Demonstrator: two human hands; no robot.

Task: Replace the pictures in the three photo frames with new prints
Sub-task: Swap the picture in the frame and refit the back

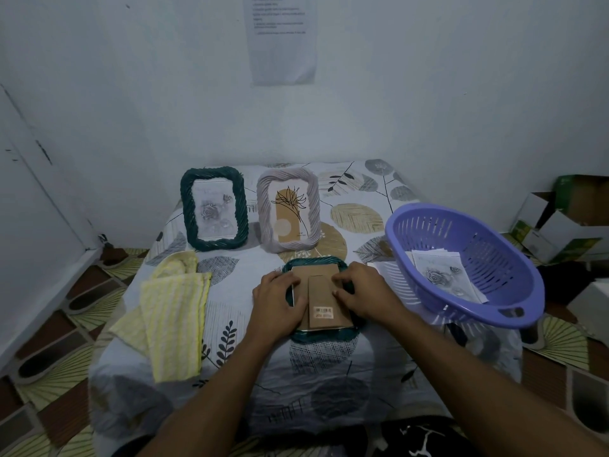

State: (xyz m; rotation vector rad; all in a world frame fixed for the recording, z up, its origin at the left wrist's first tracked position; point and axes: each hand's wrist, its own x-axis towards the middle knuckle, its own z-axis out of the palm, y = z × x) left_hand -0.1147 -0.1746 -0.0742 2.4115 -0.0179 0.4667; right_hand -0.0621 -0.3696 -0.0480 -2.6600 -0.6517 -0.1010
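Face-down green frame on desk; left hand and right hand pressed flat on brown backing, grips spread.

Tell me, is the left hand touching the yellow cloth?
Apart. The head view shows bare tablecloth between the left hand and the yellow cloth.

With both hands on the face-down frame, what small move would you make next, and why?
Probably lift off the brown cardboard backing: the dark green woven frame lies face down on the leaf-print tablecloth, and the left hand and right hand press at the backing's side edges, as if freeing it.
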